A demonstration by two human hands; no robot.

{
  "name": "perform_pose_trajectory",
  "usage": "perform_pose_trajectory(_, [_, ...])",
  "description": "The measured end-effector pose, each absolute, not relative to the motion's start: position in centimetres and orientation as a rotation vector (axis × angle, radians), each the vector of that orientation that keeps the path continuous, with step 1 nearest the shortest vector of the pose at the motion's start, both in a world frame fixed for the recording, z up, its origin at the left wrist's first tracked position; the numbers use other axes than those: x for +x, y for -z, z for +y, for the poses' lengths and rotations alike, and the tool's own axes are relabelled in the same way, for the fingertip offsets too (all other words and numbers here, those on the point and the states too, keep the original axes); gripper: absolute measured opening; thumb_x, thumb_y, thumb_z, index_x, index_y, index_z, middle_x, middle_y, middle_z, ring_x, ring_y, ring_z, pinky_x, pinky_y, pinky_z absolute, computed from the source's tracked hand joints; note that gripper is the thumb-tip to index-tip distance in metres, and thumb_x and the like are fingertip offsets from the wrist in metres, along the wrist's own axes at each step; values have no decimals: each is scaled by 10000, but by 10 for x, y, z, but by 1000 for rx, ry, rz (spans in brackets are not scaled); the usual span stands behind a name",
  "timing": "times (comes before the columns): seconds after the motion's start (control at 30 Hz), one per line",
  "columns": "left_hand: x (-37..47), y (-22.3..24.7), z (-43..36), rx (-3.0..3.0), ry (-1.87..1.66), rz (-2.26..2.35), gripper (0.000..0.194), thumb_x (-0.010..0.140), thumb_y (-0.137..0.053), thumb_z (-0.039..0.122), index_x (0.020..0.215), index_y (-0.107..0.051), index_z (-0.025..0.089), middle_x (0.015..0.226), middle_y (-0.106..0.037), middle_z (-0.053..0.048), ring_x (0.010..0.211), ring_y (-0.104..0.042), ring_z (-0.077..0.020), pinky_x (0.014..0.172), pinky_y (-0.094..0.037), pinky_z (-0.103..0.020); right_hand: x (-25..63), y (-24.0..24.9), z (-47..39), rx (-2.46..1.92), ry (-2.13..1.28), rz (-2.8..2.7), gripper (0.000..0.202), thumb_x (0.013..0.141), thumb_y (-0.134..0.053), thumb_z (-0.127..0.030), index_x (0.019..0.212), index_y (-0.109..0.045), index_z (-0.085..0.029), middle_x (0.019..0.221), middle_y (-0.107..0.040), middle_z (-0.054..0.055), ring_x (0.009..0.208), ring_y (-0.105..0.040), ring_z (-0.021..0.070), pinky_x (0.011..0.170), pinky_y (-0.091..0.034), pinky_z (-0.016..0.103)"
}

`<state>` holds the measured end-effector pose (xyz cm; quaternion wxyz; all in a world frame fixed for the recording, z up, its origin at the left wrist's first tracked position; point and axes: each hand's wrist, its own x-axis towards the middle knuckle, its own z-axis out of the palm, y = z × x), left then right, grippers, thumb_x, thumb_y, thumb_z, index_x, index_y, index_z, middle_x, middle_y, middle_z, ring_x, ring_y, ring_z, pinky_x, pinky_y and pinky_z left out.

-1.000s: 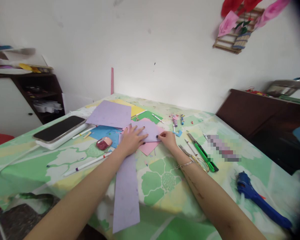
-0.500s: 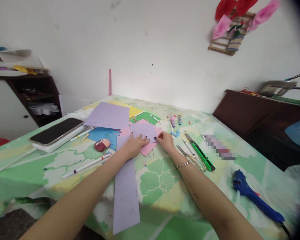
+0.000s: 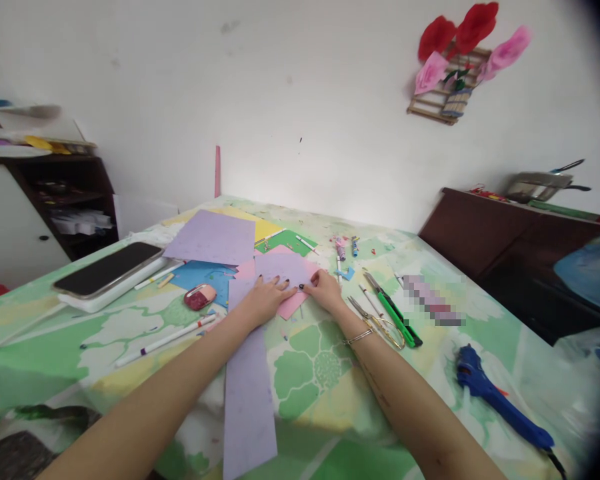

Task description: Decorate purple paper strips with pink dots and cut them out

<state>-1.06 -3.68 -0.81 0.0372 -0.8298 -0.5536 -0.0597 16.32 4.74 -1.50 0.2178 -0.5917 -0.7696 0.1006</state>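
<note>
A small purple paper sheet (image 3: 280, 265) lies over pink paper (image 3: 294, 304) in the middle of the table. My left hand (image 3: 266, 300) rests flat on its near part, fingers spread and pointing right. At the sheet's right edge, my right hand (image 3: 325, 288) is closed in a pinch, its thumb close to the left fingertips; the fingers hide part of the edge. A long purple paper strip (image 3: 250, 413) runs from under my left wrist toward the table's front. A larger purple sheet (image 3: 213, 237) lies behind, at left.
To the right are gold-handled scissors (image 3: 377, 323), a green utility knife (image 3: 395, 313) and a blue glue gun (image 3: 500, 400). On the left lie a phone (image 3: 110, 270) on a white box, a red-and-pink oval object (image 3: 200, 297) and a white marker (image 3: 165, 341). Blue paper (image 3: 205, 277) lies beyond these.
The whole view has shifted slightly, so the scene sits a little lower and further left. My right thumb is closer to my left fingertips; the left hand stays flat on the purple paper.
</note>
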Motion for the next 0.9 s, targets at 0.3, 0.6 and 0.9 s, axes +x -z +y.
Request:
perform_pose_trajectory(0.3, [-31, 6, -57, -2534, 170, -1776, 635, 749, -332, -10, 1318, -475, 234, 1391, -476, -84, 1309, -413, -199, 1073, -296, -499, 161, 12, 49, -1744, -340, -2108, 333, 693, -669, -460, 908, -606, -213, 925, -677, 39, 903, -597, 214, 689, -362, 278])
perform_pose_trajectory(0.6, [-34, 10, -76, -2363, 139, -1846, 292, 890, -508, 180, 1174, -559, 140, 1251, -584, -91, 1212, -498, -224, 1076, -299, -506, 162, 9, 47, -1764, -350, -2113, 336, 700, -659, -473, 902, -602, -211, 962, -681, 45, 942, -603, 227, 703, -372, 289])
perform_pose_trajectory(0.9, [-30, 14, -89, -2243, 192, -1929, 275, 888, -540, 320, 1101, -581, 152, 1171, -588, -85, 1101, -546, -225, 970, -421, -485, 167, 4, 48, -1814, -359, -2168, 253, 809, -620, -401, 941, -624, -184, 962, -667, 53, 944, -608, 208, 811, -457, 355])
